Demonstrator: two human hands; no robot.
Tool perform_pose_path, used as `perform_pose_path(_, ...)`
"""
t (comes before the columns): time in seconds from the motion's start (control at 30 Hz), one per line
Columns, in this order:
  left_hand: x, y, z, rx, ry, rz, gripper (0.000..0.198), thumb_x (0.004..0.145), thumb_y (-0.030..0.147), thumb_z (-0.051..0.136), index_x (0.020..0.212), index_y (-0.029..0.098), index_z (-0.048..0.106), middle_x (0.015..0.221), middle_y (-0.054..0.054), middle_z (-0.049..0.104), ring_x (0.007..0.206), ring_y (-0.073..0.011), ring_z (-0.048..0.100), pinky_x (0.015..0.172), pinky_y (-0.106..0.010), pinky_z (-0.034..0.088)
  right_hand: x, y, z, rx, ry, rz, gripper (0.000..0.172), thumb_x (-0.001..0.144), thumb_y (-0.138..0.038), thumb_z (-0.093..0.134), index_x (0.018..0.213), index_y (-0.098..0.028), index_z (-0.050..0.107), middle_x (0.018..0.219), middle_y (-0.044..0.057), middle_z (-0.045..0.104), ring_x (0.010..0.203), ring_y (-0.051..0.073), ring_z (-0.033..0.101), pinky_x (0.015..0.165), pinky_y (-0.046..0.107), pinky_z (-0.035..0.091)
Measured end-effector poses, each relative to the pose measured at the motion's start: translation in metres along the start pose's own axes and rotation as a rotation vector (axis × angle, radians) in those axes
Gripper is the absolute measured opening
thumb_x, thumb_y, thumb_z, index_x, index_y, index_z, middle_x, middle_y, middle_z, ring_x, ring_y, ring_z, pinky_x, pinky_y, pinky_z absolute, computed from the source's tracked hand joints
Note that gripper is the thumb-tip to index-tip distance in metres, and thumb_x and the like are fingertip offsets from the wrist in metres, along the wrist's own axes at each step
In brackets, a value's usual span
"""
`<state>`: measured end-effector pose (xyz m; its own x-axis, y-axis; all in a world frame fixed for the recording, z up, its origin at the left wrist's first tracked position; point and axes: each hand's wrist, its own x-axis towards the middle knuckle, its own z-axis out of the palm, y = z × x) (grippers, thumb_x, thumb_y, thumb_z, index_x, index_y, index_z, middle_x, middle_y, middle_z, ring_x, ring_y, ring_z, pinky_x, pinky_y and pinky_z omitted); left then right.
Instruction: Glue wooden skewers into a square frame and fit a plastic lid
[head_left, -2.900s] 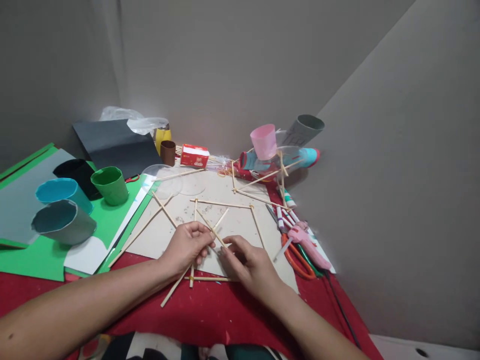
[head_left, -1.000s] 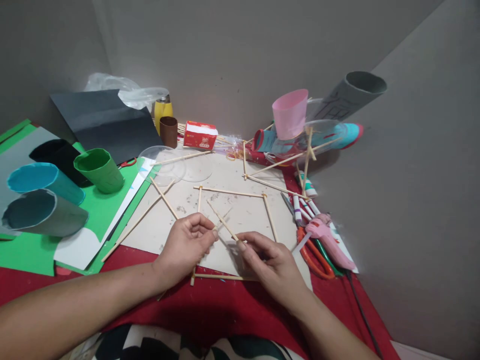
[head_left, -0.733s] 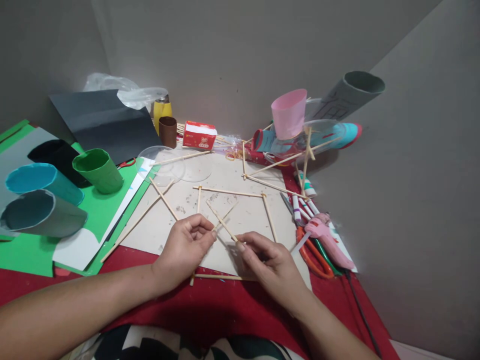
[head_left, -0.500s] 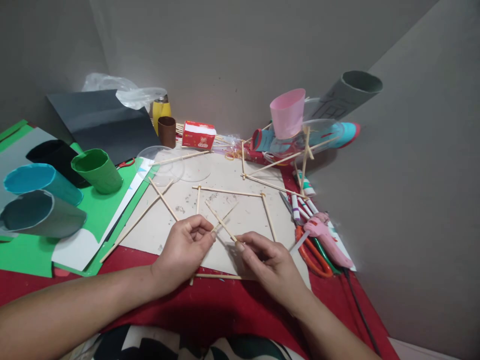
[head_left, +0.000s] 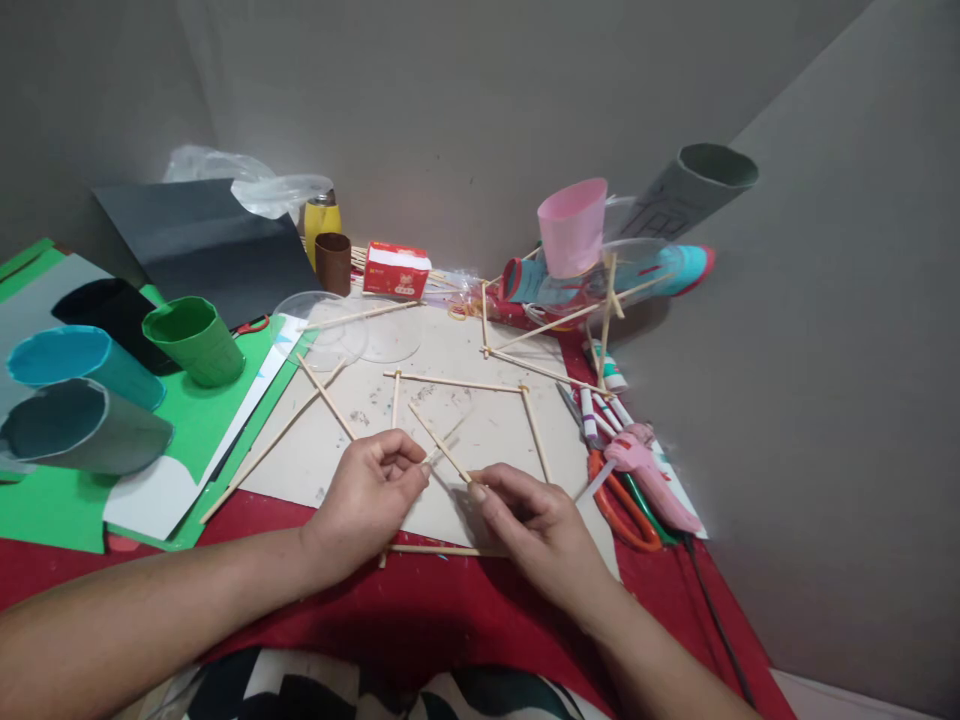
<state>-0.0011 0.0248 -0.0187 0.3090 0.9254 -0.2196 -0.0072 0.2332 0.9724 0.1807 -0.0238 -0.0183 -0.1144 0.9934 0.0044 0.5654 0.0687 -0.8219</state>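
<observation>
My right hand [head_left: 536, 520] pinches the lower end of a thin wooden stick [head_left: 431, 433], which slants up to the left. Between the thumb and finger of my left hand [head_left: 375, 490] is another thin stick [head_left: 454, 433], blurred and pointing up to the right. The two sticks cross in front of my fingertips; whether they touch I cannot tell. Beneath both hands lies a four-sided frame of sticks [head_left: 457, 382], with fastened upper corners; my hands hide part of its sides. Two loose crossed sticks [head_left: 319, 388] rest left of it.
Paper tubes, including a green one [head_left: 196, 345], stand on the left over green sheets [head_left: 75, 510]. Clear discs [head_left: 390, 335] and a red tissue pack [head_left: 396, 270] lie behind. At right are a stick structure [head_left: 551, 368], orange-handled scissors [head_left: 622, 510] and a pink glue gun [head_left: 660, 490].
The stick in my left hand has become blurred, its far end fainter. Both hands have stayed almost in place, and the view has shifted very slightly.
</observation>
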Motion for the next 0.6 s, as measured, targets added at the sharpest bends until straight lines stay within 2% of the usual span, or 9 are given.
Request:
perform_pose_path(0.4,-0.0007,-0.0028,-0.0007,0.019,-0.014,-0.016,0.016,0.074,0.028,0.061,0.07,0.014,0.054,0.052,0.005,0.045,0.046,-0.0055,0.036,0.041,-0.016,0.026,0.0005,0.0017,-0.0001,0.016,-0.018,0.022,0.027,0.093,-0.036,0.045,0.079,-0.017,0.058,0.061,-0.003,0.045,0.055,0.011,0.038,0.05,0.023,0.03)
perform_pose_path(0.6,0.004,-0.0048,-0.0019,-0.009,-0.026,-0.035,0.013,0.072,0.025,0.062,0.072,0.015,0.054,0.056,0.003,0.054,0.046,-0.0057,0.042,0.043,-0.017,0.031,0.0033,0.0033,-0.0024,0.041,-0.048,0.031,0.027,0.093,-0.038,0.046,0.078,-0.017,0.057,0.059,-0.004,0.042,0.055,0.011,0.036,0.051,0.022,0.03)
